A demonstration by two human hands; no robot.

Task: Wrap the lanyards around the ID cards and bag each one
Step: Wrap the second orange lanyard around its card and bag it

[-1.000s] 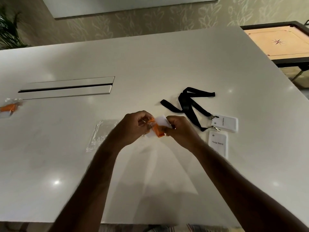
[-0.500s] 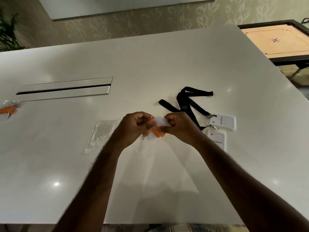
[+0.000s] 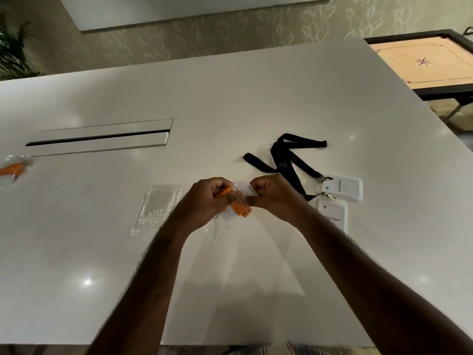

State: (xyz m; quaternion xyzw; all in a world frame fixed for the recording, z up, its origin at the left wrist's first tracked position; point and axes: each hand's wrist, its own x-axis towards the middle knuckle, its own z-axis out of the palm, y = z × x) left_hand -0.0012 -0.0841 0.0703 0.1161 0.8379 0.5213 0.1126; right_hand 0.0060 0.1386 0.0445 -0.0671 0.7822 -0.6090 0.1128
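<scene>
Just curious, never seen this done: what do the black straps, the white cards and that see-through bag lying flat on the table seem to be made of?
Black lanyards: woven fabric, probably; matte and limp, lying in loose folds.
ID cards: apparently rigid plastic, smooth white and flat, with metal clips that glint.
Clear bags: thin plastic film, transparent, crinkled and shiny.

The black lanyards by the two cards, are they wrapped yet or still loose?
Loose: the black lanyards lie spread on the table, clipped to two ID cards.
</scene>
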